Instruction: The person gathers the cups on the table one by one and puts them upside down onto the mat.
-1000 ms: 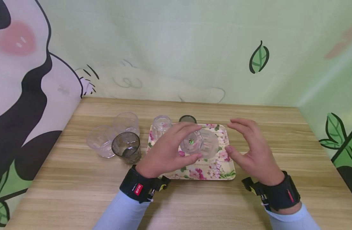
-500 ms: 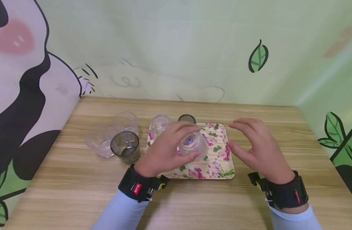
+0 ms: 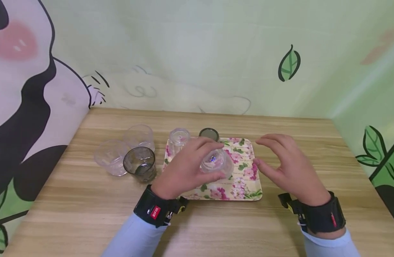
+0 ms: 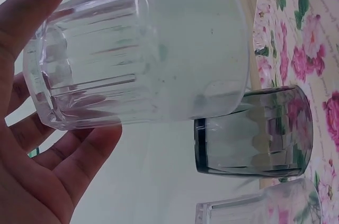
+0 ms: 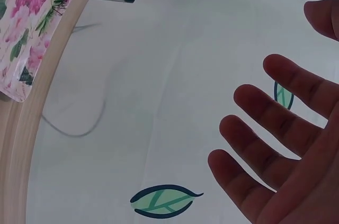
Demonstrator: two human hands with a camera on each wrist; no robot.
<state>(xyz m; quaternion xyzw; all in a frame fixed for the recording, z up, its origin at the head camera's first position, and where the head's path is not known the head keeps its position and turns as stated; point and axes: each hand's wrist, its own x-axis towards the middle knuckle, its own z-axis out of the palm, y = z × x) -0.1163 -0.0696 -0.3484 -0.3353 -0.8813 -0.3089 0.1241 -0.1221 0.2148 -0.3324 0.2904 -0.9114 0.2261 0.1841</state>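
Observation:
My left hand (image 3: 189,166) grips a clear glass (image 4: 143,54) near its base, with thumb and fingers on either side. The glass is upside down, and the left wrist view shows a gap between its rim and the flowered tray (image 3: 238,185). At the tray's back, a smoky grey glass (image 4: 254,134) and another clear glass (image 3: 179,137) stand upside down. Beyond the tray's right edge my right hand (image 3: 288,167) hovers, fingers loosely bent and holding nothing.
Left of the tray, a smoky glass (image 3: 139,164) stands upright on the wooden table (image 3: 87,207), close to two clear glasses, one nearer (image 3: 112,157) and one farther back (image 3: 139,135). A printed cloth wall (image 3: 197,53) rises behind the table.
The held glass was tilted with its rim toward the right; now it stands straighter, its rim turned down over the tray. My right hand has drawn slightly to the right.

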